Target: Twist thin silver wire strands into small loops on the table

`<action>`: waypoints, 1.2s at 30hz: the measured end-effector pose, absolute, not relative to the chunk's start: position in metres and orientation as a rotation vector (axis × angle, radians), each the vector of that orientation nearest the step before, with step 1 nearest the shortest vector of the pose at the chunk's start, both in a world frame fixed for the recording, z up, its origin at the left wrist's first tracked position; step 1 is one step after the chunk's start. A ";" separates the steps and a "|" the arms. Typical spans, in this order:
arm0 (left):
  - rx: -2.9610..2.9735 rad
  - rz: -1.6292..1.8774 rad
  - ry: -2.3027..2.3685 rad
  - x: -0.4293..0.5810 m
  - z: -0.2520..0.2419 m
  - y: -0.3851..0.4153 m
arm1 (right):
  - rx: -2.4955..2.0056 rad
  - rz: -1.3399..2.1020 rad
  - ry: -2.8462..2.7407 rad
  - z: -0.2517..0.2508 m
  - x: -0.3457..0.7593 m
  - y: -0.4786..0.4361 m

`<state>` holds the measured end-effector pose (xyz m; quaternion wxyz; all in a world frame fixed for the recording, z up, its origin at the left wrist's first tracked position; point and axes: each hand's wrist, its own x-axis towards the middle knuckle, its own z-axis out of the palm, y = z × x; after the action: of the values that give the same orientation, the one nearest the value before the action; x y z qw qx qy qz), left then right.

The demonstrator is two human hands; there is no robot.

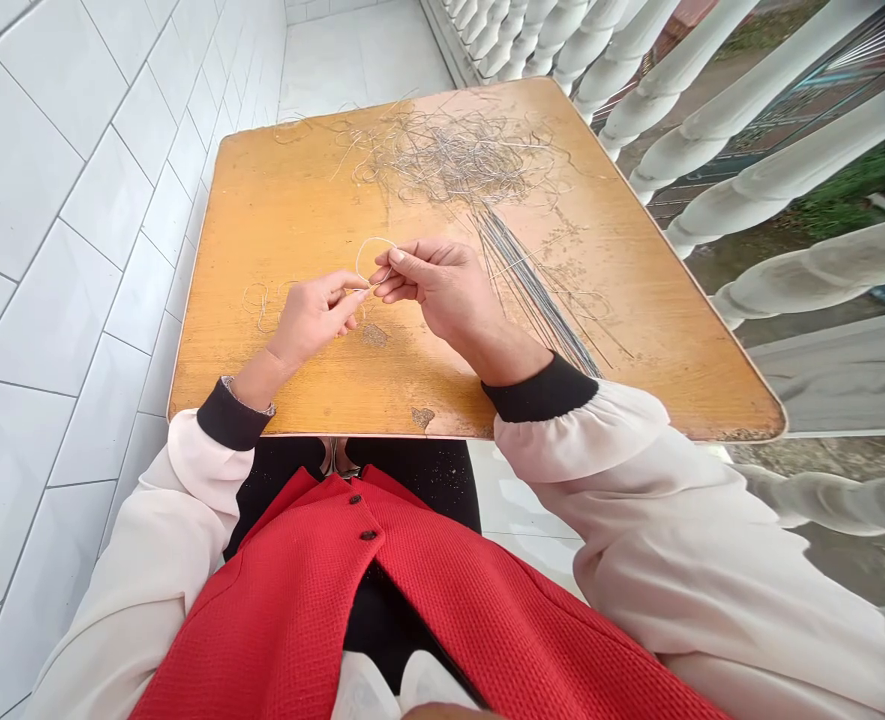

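Above the near half of the wooden table [307, 215], my two hands meet fingertip to fingertip around a thin pale wire [359, 257], which curves up in a loop between them. My left hand [316, 315] pinches it between thumb and forefinger. On the other side, my right hand [442, 285] also pinches the wire, its fingers curled. A few thin looped strands [263, 303] lie on the table left of my left hand. Beyond and right of my right hand, a bundle of straight dark wires [536, 290] runs diagonally, partly hidden by my right wrist.
A tangled heap of thin wires [461, 155] covers the table's far middle. White tiled wall [59, 300] stands close on the left. White balusters [757, 190] line the right side, beyond the table's edge. My lap is under the near edge.
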<state>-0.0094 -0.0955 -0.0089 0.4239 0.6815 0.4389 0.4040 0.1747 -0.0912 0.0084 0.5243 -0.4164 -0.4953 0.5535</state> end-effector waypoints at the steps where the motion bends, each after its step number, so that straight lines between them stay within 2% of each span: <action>1: 1.764 1.027 1.066 -0.011 -0.013 -0.094 | -0.995 1.326 -1.177 0.008 0.174 -0.091; 6: 1.862 1.161 1.031 -0.012 -0.020 -0.095 | -0.996 1.315 -1.158 0.006 0.173 -0.092; 12: 1.679 1.250 1.153 -0.001 -0.010 -0.104 | -1.000 1.267 -1.149 -0.002 0.166 -0.089; 22: 1.326 0.984 1.143 0.000 0.005 -0.099 | -0.994 1.210 -1.236 -0.003 0.174 -0.085; 36: 1.174 0.948 1.064 -0.004 0.019 -0.101 | -0.938 1.266 -1.303 -0.001 0.175 -0.084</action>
<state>-0.0037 -0.1013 0.0186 0.6034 0.5070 0.4596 0.4095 0.1753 -0.0843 -0.0009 0.5214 -0.3915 -0.5437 0.5284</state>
